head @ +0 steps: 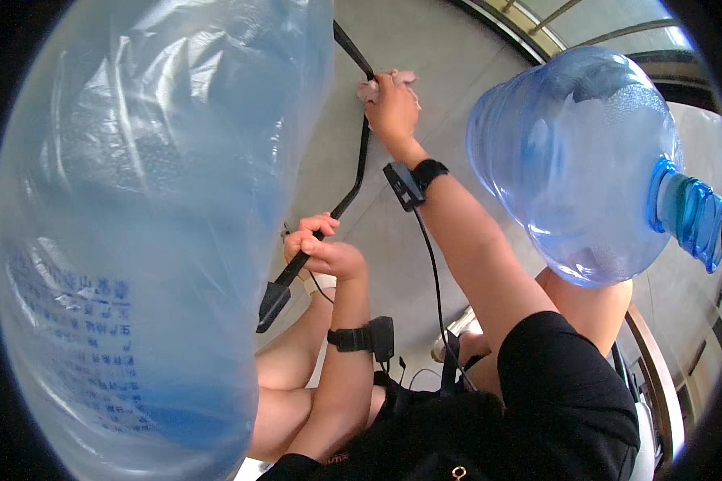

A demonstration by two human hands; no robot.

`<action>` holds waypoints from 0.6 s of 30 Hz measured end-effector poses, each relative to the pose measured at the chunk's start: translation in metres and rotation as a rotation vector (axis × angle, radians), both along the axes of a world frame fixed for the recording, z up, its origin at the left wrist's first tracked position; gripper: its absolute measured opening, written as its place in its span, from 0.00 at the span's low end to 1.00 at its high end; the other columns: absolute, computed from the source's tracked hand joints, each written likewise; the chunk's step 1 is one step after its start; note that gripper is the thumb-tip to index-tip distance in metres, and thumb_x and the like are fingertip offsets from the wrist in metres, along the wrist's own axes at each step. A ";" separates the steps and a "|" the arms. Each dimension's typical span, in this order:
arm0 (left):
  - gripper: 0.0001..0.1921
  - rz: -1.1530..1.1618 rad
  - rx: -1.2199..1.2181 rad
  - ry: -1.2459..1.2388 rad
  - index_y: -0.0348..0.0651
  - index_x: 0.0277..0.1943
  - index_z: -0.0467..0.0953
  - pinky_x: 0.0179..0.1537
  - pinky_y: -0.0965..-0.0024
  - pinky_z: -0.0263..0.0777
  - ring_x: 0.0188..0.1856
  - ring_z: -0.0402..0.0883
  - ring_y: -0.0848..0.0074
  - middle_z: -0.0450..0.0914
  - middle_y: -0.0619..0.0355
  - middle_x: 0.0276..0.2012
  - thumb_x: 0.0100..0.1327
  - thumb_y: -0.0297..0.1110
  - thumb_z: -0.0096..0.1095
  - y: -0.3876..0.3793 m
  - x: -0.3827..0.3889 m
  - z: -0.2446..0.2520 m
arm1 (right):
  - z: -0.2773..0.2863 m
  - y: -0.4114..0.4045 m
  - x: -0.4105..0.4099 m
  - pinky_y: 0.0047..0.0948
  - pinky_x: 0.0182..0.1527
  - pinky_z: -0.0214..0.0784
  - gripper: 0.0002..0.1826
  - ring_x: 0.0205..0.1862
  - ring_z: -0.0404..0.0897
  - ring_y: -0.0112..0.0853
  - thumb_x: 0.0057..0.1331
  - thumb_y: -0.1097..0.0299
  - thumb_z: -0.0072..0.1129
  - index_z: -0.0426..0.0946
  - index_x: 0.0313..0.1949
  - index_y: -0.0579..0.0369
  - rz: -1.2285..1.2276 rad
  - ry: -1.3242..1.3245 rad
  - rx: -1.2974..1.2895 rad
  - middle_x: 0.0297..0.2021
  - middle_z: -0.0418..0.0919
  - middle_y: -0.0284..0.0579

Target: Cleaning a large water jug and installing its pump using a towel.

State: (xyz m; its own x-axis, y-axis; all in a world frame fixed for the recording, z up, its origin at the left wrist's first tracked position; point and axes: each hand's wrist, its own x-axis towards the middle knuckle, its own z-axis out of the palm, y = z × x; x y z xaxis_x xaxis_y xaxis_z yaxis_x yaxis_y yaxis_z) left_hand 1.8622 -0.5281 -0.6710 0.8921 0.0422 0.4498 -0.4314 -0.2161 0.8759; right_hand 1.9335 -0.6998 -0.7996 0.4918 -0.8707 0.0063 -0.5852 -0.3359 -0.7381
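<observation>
A thin black metal bar (363,153), bent at several points, runs from behind the large bottle at the top down to a wider black end piece (274,305). My left hand (328,249) is closed around its lower stretch, above that end piece. Higher up, my right hand (394,108) presses a crumpled pink cloth (370,91) around the upper part of the bar. Both wrists wear black straps with small cabled devices. Where the bar's two ends lead beyond the bottle is hidden.
A big blue water bottle in clear plastic wrap (174,210), bearing writing, fills the left side. Another blue water bottle (577,162) with a wrapped neck is at right. Grey tiled floor (433,36) lies below, with a metal-framed glass railing (553,24) at upper right and a curved wooden edge (656,373) at lower right.
</observation>
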 end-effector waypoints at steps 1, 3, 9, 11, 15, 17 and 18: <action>0.20 0.003 0.005 0.003 0.45 0.34 0.55 0.32 0.63 0.72 0.22 0.66 0.71 0.65 0.56 0.19 0.77 0.52 0.41 0.002 -0.002 -0.001 | -0.001 -0.003 0.003 0.48 0.48 0.73 0.20 0.48 0.80 0.48 0.53 0.68 0.66 0.79 0.48 0.39 -0.009 0.059 0.041 0.43 0.81 0.47; 0.20 0.007 0.023 0.007 0.45 0.35 0.55 0.32 0.63 0.72 0.22 0.67 0.71 0.65 0.56 0.19 0.77 0.52 0.41 0.003 0.001 -0.001 | -0.004 -0.011 0.013 0.48 0.47 0.74 0.19 0.47 0.81 0.48 0.54 0.68 0.65 0.80 0.47 0.39 -0.022 0.109 0.082 0.43 0.81 0.46; 0.23 0.063 0.015 -0.070 0.44 0.31 0.54 0.27 0.65 0.72 0.19 0.67 0.72 0.66 0.56 0.17 0.77 0.53 0.43 0.000 0.006 -0.001 | -0.004 -0.011 0.009 0.49 0.39 0.76 0.09 0.38 0.83 0.50 0.57 0.65 0.61 0.81 0.39 0.42 -0.008 0.071 0.037 0.37 0.83 0.49; 0.23 0.059 0.015 -0.063 0.44 0.32 0.54 0.27 0.65 0.72 0.19 0.67 0.72 0.66 0.55 0.17 0.76 0.53 0.43 -0.001 0.006 -0.001 | -0.005 -0.013 0.011 0.48 0.39 0.76 0.09 0.38 0.83 0.50 0.57 0.63 0.62 0.82 0.38 0.44 -0.006 0.042 0.029 0.36 0.83 0.49; 0.23 0.055 0.020 -0.050 0.44 0.32 0.54 0.27 0.65 0.72 0.19 0.67 0.71 0.65 0.55 0.17 0.76 0.54 0.44 -0.003 0.005 -0.001 | -0.010 -0.014 0.023 0.47 0.42 0.76 0.13 0.41 0.83 0.48 0.55 0.60 0.66 0.81 0.42 0.38 -0.096 0.132 0.072 0.38 0.83 0.43; 0.23 0.061 0.024 -0.045 0.44 0.32 0.54 0.27 0.65 0.72 0.19 0.67 0.71 0.65 0.55 0.17 0.76 0.54 0.44 -0.002 0.004 -0.003 | -0.011 -0.014 0.025 0.47 0.40 0.76 0.12 0.40 0.83 0.48 0.55 0.58 0.67 0.80 0.40 0.38 -0.097 0.087 0.002 0.38 0.83 0.44; 0.23 0.072 0.026 -0.041 0.44 0.32 0.54 0.27 0.65 0.72 0.19 0.67 0.72 0.65 0.55 0.17 0.76 0.54 0.44 -0.002 0.004 -0.003 | -0.012 -0.014 0.026 0.47 0.40 0.76 0.12 0.40 0.83 0.48 0.55 0.58 0.67 0.80 0.40 0.38 -0.097 0.087 0.006 0.38 0.83 0.44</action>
State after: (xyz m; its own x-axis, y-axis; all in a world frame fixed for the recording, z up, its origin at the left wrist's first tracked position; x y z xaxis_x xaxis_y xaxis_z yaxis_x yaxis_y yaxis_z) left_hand 1.8661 -0.5297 -0.6741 0.8682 0.0938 0.4873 -0.4489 -0.2702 0.8518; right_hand 1.9593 -0.7139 -0.8113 0.4036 -0.9142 -0.0381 -0.6768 -0.2702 -0.6848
